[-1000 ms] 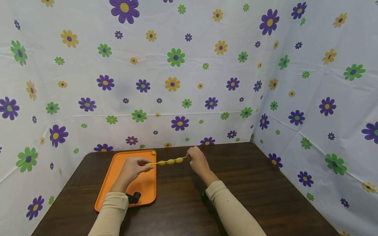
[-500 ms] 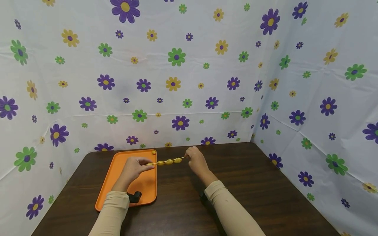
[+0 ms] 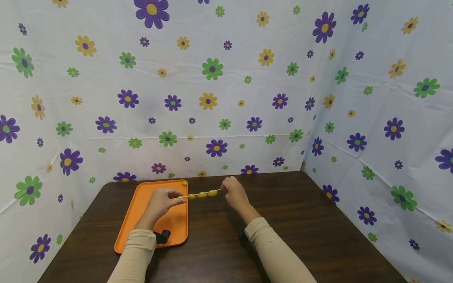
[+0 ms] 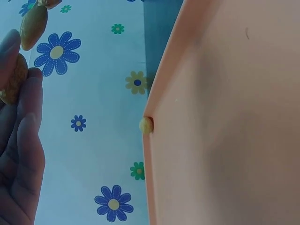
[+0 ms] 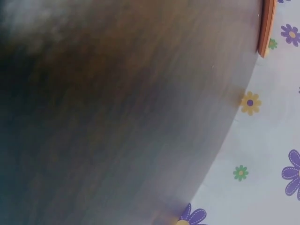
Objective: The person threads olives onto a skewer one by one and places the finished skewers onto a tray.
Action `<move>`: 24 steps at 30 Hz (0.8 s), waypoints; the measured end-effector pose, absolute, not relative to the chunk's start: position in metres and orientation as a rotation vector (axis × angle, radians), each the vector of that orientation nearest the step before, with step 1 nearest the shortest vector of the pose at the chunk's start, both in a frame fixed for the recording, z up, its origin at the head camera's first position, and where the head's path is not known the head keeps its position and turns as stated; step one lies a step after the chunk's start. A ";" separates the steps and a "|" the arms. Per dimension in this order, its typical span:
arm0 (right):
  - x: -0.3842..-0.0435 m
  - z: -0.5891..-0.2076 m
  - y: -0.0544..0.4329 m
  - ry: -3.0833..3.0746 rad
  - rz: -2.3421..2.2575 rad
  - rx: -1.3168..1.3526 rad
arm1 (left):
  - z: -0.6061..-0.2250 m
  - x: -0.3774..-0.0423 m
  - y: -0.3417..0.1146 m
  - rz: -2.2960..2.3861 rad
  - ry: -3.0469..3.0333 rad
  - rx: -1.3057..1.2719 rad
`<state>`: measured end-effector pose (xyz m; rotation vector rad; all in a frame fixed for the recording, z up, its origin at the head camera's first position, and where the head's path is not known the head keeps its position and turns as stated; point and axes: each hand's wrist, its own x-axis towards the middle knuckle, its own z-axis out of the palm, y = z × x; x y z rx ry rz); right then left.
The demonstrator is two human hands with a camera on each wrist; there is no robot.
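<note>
Between my hands stretches a thin yellow strand [image 3: 202,194], lined with several yellow oval bead-like pieces. Whether the strand is a cord or a thin stick I cannot tell. My left hand [image 3: 161,201] pinches its left end above the tray; in the left wrist view its fingers [image 4: 29,145] close on one wrinkled oval piece [image 4: 16,82], with another oval piece [image 4: 34,28] just beyond. My right hand [image 3: 236,194] pinches the right end over the dark table. The right wrist view does not show that hand. One more yellow piece [image 3: 184,183] lies in the tray's far right corner.
An orange tray [image 3: 182,232] sits on the left of the dark wooden table [image 3: 283,228]. A flower-printed white sheet [image 3: 170,82] hangs behind and along the sides. Black wrist camera mounts [image 3: 162,237] sit by the cuffs.
Both hands keep their grip on the strand and stay almost still. Compared with a second ago, the right hand has shifted slightly left; the strand stays nearly straight.
</note>
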<state>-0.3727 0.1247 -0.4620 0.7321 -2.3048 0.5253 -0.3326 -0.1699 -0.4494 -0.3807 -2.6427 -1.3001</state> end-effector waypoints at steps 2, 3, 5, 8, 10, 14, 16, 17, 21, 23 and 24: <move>-0.373 -0.462 0.125 -2.313 0.531 0.731 | -0.450 -0.333 -0.169 -1.296 -2.639 -0.389; -0.373 -0.463 0.125 -2.315 0.535 0.730 | -0.450 -0.333 -0.169 -1.292 -2.636 -0.392; -0.373 -0.463 0.125 -2.320 0.544 0.726 | -0.451 -0.333 -0.169 -1.290 -2.630 -0.402; -0.373 -0.464 0.125 -2.323 0.575 0.713 | -0.452 -0.333 -0.168 -1.291 -2.626 -0.418; -0.374 -0.465 0.126 -2.322 0.600 0.701 | -0.452 -0.333 -0.168 -1.294 -2.629 -0.421; -0.376 -0.466 0.127 -2.314 0.636 0.678 | -0.452 -0.333 -0.168 -1.317 -2.640 -0.432; -0.377 -0.465 0.129 -2.303 0.646 0.668 | -0.452 -0.335 -0.170 -1.333 -2.645 -0.446; -0.378 -0.465 0.130 -2.299 0.650 0.661 | -0.453 -0.335 -0.171 -1.345 -2.649 -0.454; -0.380 -0.465 0.139 -2.289 0.668 0.643 | -0.452 -0.342 -0.181 -1.320 -2.680 -0.466; -0.381 -0.465 0.145 -2.288 0.675 0.625 | -0.449 -0.345 -0.188 -1.288 -2.717 -0.461; -0.382 -0.466 0.149 -2.292 0.679 0.615 | -0.447 -0.347 -0.191 -1.265 -2.746 -0.457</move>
